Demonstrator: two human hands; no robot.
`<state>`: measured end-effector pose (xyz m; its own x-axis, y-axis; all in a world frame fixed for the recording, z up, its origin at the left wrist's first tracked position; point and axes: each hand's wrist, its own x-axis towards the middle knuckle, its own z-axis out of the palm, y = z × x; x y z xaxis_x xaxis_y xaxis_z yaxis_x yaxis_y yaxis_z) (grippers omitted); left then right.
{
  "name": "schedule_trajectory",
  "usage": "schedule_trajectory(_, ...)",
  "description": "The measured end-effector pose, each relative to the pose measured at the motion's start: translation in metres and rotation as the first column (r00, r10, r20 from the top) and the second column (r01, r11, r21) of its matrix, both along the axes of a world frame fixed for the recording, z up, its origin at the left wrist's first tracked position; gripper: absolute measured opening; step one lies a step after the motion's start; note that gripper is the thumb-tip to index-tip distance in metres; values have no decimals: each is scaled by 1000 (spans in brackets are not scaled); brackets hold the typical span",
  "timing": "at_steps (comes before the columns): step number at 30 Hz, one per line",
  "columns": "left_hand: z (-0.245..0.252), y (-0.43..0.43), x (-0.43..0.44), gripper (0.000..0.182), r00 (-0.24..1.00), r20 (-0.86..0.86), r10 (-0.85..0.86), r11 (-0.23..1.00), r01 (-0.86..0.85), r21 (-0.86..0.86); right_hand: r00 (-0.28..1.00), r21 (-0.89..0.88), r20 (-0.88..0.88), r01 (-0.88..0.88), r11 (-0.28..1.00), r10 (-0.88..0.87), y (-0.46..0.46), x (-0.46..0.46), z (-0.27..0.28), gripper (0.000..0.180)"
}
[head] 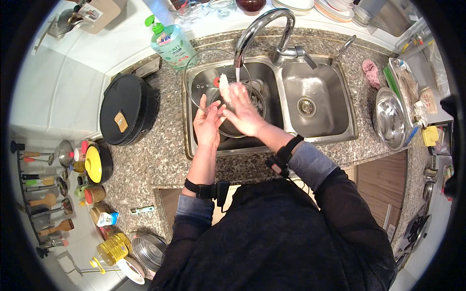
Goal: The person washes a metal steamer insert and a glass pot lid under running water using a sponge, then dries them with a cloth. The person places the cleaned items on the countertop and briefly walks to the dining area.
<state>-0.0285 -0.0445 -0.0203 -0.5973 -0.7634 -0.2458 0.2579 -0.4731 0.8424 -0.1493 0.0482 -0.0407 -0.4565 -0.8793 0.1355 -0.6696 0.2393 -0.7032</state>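
Observation:
My left hand (207, 125) grips the near edge of a round, see-through lid (186, 80) with a thin metal rim, probably glass. The lid is held tilted over the left basin (273, 127) of a steel sink. My right hand (243, 109) lies flat against a white fluffy cloth (224, 87) at the lid's right side. Part of the cloth is hidden under the fingers. From the chrome faucet (243, 36) a stream of water (238, 75) runs down onto the right hand. A round metal pot (233, 131) sits in the basin below, partly covered by both hands.
A green soap pump bottle (173, 45) stands behind the sink. Left of it is a black round appliance (125, 109). The right basin (322, 120) has a drain strainer. Further right are a pink cloth (371, 73) and a steel bowl (390, 118). An oil bottle (111, 249) stands lower left.

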Motion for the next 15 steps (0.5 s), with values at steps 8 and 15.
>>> schedule_trajectory(8, -15, 14, -17, 45, 995, 84, 51, 964, -28, -265, 252, -141, 956, -42, 989, 147, -18, 8, 55, 57)
schedule_trajectory(15, -10, 22, 2, 51, 895, 367, 255, 430, 235, -872, 38, -73, 997, 245, 967, 66, -14, -35, 90, 37)
